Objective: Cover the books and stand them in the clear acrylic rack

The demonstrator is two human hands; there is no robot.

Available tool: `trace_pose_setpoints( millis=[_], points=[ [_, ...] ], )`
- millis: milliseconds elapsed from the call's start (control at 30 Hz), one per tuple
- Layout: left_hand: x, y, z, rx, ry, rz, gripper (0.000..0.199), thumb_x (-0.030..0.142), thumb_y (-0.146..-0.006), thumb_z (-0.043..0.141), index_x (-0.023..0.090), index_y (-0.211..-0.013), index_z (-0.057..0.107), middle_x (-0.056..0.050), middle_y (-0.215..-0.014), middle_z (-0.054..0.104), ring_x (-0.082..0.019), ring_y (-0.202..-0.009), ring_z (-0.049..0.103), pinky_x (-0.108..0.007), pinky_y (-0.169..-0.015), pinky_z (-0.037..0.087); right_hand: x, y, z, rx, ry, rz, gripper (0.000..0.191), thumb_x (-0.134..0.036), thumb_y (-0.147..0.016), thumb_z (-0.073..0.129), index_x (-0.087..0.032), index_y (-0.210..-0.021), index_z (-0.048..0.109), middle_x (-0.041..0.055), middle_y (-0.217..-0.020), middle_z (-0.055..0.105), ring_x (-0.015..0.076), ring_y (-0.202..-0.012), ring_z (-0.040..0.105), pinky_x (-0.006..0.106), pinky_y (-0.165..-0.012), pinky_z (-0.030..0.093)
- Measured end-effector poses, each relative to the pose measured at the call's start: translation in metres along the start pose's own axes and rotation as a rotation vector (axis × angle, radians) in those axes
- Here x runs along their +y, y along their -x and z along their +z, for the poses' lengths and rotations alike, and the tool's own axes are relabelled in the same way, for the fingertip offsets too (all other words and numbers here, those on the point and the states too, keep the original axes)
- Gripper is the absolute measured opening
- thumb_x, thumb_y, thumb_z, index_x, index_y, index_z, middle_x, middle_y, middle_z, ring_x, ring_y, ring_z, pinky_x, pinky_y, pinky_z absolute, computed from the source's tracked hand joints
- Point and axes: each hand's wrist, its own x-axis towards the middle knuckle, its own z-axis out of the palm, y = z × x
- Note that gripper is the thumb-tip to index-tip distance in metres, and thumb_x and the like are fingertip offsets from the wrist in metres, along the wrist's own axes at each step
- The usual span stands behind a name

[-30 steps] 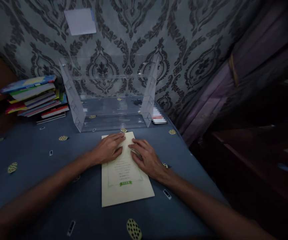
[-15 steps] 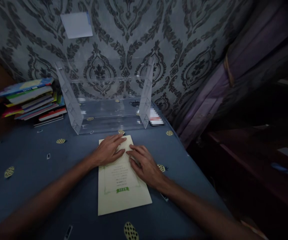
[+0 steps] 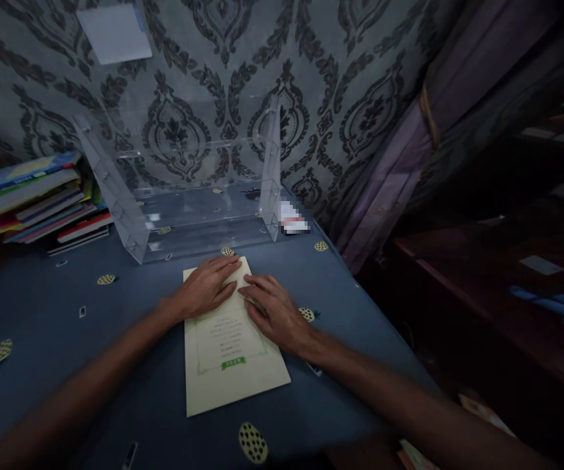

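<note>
A cream-coloured booklet [image 3: 237, 385] lies flat on the blue patterned tablecloth in front of me. Its printed text and green label appear upside down from my side. My left hand [image 3: 210, 287] rests flat on the upper left part of the booklet, fingers stretched to the right. On its right edge lies my right hand [image 3: 275, 313], fingers extended toward the left hand and slightly curved. The fingertips of the two hands are a short way apart, and neither hand grips anything. Beyond the booklet stands a clear acrylic rack [image 3: 203, 245] with several ledges.
A stack of books [image 3: 42, 202] stands at the back left. A white and red item [image 3: 294, 219], blurred out, lies right of the rack. A purple curtain [image 3: 390, 189] hangs at the right, past the table edge. White paper [image 3: 115, 36] is on the patterned wall.
The view has turned slightly to the right, so everything sits further left in it. Both hands remain flat on the booklet in nearly the same places.
</note>
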Motion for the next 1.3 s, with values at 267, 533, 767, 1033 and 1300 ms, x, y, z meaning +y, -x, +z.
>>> trace_pose_setpoints(
  millis=[267, 533, 767, 1033, 1300],
  points=[
    [-0.003, -0.007, 0.001, -0.072, -0.019, 0.029, 0.047, 0.035, -0.104, 0.033, 0.018, -0.147, 0.043, -0.011, -0.155, 0.044, -0.022, -0.144, 0.039, -0.042, -0.118, 0.033, -0.003, 0.000, -0.003, 0.000, 0.025, 0.006, 0.026, -0.015, -0.094, 0.047, -0.017, -0.111, 0.067, 0.0150, -0.121, 0.065, 0.0271, -0.114, 0.059, 0.048, -0.094, 0.054],
    [0.000, -0.009, 0.000, -0.103, -0.037, 0.029, 0.048, 0.031, -0.102, 0.032, 0.014, -0.144, 0.047, -0.012, -0.153, 0.046, -0.023, -0.144, 0.039, -0.044, -0.119, 0.031, 0.001, 0.003, -0.001, -0.034, 0.009, 0.004, 0.030, -0.017, -0.094, 0.048, -0.013, -0.118, 0.066, 0.0181, -0.128, 0.062, 0.0277, -0.123, 0.055, 0.049, -0.102, 0.050],
    [0.000, -0.008, 0.000, -0.072, -0.014, 0.067, 0.046, 0.029, -0.101, 0.035, 0.015, -0.143, 0.048, -0.012, -0.150, 0.050, -0.021, -0.142, 0.042, -0.043, -0.117, 0.035, -0.009, 0.031, -0.029, -0.324, -0.031, -0.068, 0.076, -0.059, -0.082, 0.071, -0.021, -0.144, 0.050, 0.0165, -0.157, 0.038, 0.0363, -0.147, 0.030, 0.063, -0.114, 0.034],
    [-0.002, -0.009, -0.002, -0.074, 0.021, 0.072, 0.046, 0.029, -0.101, 0.035, 0.016, -0.143, 0.047, -0.011, -0.151, 0.049, -0.020, -0.143, 0.041, -0.042, -0.117, 0.035, -0.008, 0.049, -0.043, -0.407, -0.055, -0.143, 0.089, -0.057, -0.074, 0.079, -0.033, -0.151, 0.040, 0.0091, -0.164, 0.028, 0.0358, -0.151, 0.022, 0.061, -0.118, 0.028],
    [-0.011, -0.015, -0.002, -0.083, 0.009, 0.032, 0.047, 0.033, -0.101, 0.036, 0.017, -0.144, 0.047, -0.010, -0.152, 0.048, -0.021, -0.143, 0.040, -0.040, -0.118, 0.034, -0.011, 0.054, -0.041, -0.337, -0.007, -0.174, 0.075, -0.045, -0.091, 0.065, -0.027, -0.155, 0.030, 0.0139, -0.164, 0.026, 0.0313, -0.152, 0.021, 0.059, -0.118, 0.030]
  ],
)
